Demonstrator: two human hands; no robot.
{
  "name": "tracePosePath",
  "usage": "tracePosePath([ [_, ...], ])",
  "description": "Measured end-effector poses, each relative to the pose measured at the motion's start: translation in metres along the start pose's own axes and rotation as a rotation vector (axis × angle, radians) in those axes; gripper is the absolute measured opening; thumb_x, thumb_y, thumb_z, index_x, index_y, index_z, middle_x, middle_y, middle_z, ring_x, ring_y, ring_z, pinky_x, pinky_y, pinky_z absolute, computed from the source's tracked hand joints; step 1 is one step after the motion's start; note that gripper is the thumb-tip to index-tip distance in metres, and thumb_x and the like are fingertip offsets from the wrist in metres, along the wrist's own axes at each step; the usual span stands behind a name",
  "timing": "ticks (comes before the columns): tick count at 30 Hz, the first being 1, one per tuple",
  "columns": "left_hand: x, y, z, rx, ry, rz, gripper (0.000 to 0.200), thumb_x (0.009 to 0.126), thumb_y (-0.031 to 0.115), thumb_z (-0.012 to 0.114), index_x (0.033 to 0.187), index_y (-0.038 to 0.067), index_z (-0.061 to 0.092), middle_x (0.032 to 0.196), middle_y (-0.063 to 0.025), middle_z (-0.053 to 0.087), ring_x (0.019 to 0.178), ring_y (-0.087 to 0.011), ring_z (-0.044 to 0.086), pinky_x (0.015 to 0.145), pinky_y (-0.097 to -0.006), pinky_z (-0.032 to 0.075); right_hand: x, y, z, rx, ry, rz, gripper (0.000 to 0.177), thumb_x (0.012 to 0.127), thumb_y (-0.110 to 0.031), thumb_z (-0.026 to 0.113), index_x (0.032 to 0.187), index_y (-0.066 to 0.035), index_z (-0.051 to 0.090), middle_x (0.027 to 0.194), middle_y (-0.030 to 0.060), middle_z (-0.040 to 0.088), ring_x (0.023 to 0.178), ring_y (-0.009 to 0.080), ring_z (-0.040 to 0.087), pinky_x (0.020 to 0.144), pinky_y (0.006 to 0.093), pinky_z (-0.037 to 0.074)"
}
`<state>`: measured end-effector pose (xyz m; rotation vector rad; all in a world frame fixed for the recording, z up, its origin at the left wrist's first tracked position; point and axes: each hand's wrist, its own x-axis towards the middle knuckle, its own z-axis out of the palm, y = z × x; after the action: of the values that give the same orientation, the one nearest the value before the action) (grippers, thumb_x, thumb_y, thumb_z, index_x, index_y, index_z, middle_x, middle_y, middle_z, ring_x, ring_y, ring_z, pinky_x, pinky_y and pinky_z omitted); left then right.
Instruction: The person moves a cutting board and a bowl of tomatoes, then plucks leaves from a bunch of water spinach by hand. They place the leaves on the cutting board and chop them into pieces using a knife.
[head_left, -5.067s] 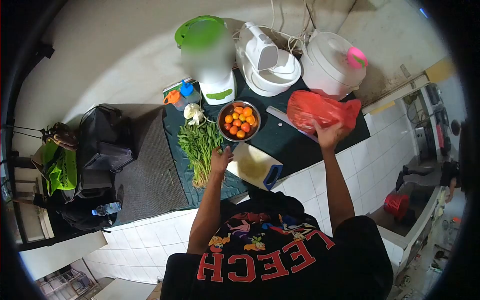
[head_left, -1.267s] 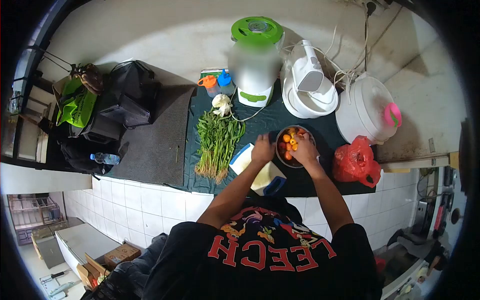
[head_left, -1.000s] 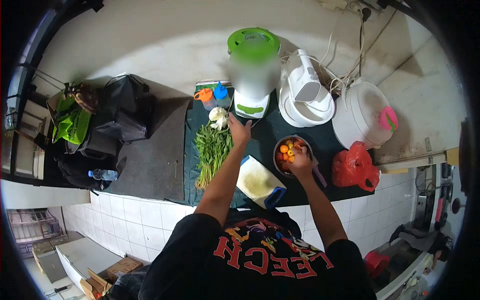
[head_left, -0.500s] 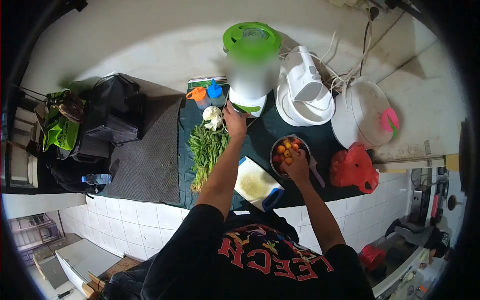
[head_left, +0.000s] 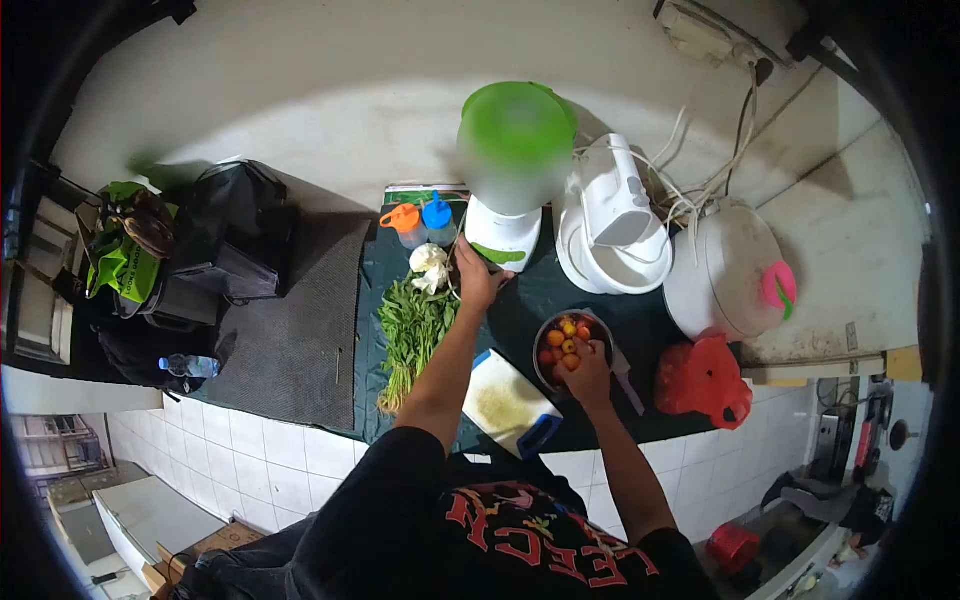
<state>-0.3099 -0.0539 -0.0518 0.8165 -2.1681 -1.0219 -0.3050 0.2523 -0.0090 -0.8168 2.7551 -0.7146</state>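
My left hand (head_left: 478, 280) grips the lower front of a white blender base (head_left: 504, 232), its fingers along the left side and its thumb at the front. A green top (head_left: 515, 120), partly blurred, sits above the base. My right hand (head_left: 588, 378) reaches into a metal bowl (head_left: 541, 340) of red, orange and yellow tomatoes (head_left: 554, 338). Its fingers are curled around a tomato (head_left: 570, 361) at the near side. Between my arms lies a white cutting board (head_left: 500, 400) with blue edges. A bunch of leafy greens (head_left: 415, 325) rests left of my left forearm.
A white stand mixer (head_left: 615, 220), a large white tub (head_left: 725, 260) and a red plastic bag (head_left: 703, 380) stand to the right. A purple-handled knife (head_left: 629, 390) lies beside the bowl. Orange-capped (head_left: 403, 225) and blue-capped (head_left: 438, 215) bottles and white cauliflower (head_left: 429, 267) are left of the blender.
The view has tilted up, so the table sits lower in the picture. My left hand stays at the blender base; my right hand has shifted slightly toward the bowl's near side.
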Motion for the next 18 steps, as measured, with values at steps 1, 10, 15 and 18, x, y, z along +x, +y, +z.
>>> tracePosePath([
  [1, 0.003, -0.001, 0.001, -0.106, -0.011, 0.062, 0.138, 0.052, 0.013, 0.100, 0.156, -0.005, 0.012, 0.151, -0.0318, 0.029, 0.135, -0.0487, 0.040, 0.115, -0.0492, 0.036, 0.000, 0.000, 0.002, 0.007, 0.029, 0.014, 0.062, 0.077, -0.028, 0.080, 0.131, -0.004, 0.064, 0.127, 0.0198, 0.053, 0.114, 0.0382, 0.062, 0.095, 0.0458, 0.055],
  [10, 0.007, 0.024, 0.038, -0.090, 0.066, -0.040, 0.131, 0.062, 0.009, 0.096, 0.155, -0.006, 0.006, 0.155, -0.0329, 0.024, 0.141, -0.0492, 0.033, 0.118, -0.0482, 0.031, -0.006, -0.001, 0.003, 0.044, 0.043, 0.034, 0.062, 0.076, -0.028, 0.080, 0.130, -0.004, 0.064, 0.126, 0.0206, 0.052, 0.113, 0.0388, 0.061, 0.097, 0.0459, 0.053],
  [15, 0.009, 0.020, 0.029, 0.009, -0.017, -0.076, 0.127, 0.064, 0.009, 0.094, 0.156, -0.005, 0.008, 0.156, -0.0320, 0.027, 0.141, -0.0486, 0.035, 0.118, -0.0484, 0.032, -0.005, -0.008, 0.003, 0.064, 0.024, 0.102, 0.063, 0.074, -0.030, 0.080, 0.129, -0.004, 0.065, 0.124, 0.0204, 0.053, 0.114, 0.0386, 0.060, 0.097, 0.0457, 0.053],
  [18, -0.004, 0.019, 0.003, 0.309, -0.065, -0.102, 0.114, 0.070, 0.013, 0.091, 0.156, -0.004, 0.018, 0.155, -0.0301, 0.031, 0.140, -0.0457, 0.038, 0.117, -0.0458, 0.035, -0.007, -0.014, -0.003, 0.062, 0.052, 0.115, 0.062, 0.074, -0.030, 0.080, 0.128, -0.004, 0.065, 0.124, 0.0204, 0.053, 0.115, 0.0383, 0.060, 0.097, 0.0459, 0.053],
])
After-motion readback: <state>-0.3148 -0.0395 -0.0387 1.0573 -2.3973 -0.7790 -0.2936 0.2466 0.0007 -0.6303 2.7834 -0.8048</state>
